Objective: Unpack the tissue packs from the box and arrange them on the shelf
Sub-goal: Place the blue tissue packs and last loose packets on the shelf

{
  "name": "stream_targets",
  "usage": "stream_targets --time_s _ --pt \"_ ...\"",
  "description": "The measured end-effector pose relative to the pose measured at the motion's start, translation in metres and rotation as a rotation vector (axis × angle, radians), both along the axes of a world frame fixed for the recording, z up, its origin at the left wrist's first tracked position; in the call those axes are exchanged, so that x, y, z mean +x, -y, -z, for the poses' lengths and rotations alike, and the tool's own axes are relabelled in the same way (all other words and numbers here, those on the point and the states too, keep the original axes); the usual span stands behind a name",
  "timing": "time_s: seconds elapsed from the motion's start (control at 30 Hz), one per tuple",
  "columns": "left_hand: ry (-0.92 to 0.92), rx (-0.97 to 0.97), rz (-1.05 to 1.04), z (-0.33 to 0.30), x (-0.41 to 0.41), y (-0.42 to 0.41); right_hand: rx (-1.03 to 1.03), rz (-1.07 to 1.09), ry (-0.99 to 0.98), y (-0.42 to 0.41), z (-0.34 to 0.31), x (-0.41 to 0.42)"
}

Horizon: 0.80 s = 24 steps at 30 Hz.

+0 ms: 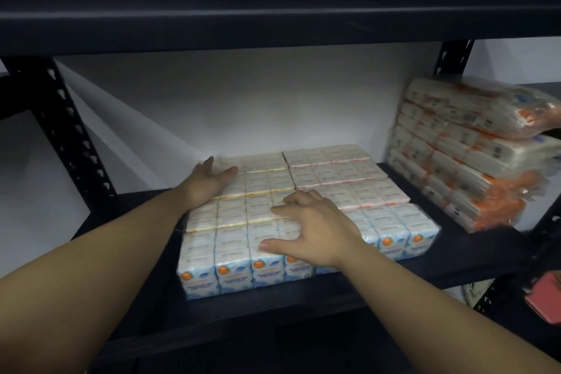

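Note:
Several flat tissue packs lie side by side in one layer on the dark shelf [425, 276]. The front row is a blue-labelled pack [230, 258]; behind it lie yellow-edged packs [261, 182] on the left and pink-edged packs [340, 173] on the right. My left hand [209, 181] lies flat with straight fingers against the far left edge of the layer. My right hand [315, 229] rests on top of the front packs, fingers spread and bent, thumb pressing on the blue-labelled pack. The box is out of view.
A tilted stack of orange-labelled tissue packs [467, 155] stands at the right end of the shelf. Dark perforated uprights [73, 130] frame the bay, a shelf board [273, 9] hangs above, and a white wall closes the back. A pink object [546, 297] lies lower right.

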<state>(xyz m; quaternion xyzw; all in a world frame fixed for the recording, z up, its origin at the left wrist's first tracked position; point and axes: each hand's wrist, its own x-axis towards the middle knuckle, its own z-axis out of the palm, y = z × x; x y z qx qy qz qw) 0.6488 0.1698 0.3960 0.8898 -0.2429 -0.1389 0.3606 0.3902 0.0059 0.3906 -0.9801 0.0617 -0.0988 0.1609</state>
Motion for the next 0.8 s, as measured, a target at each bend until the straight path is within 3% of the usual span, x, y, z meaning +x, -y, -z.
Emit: stream_targets --time_s 0.37,0.57,0.8 --pt "0.219 0.305 0.042 -0.012 -0.045 -0.013 0.002 -0.002 0.02 0.001 0.0 0.0" --pt "0.258 0.162 0.041 -0.001 -0.09 -0.046 0.148 -0.003 0.05 0.008 0.001 -0.002" --pt "-0.027 -0.197 -0.15 0.014 -0.117 -0.062 0.063 -0.008 0.022 0.006 0.0 -0.002"
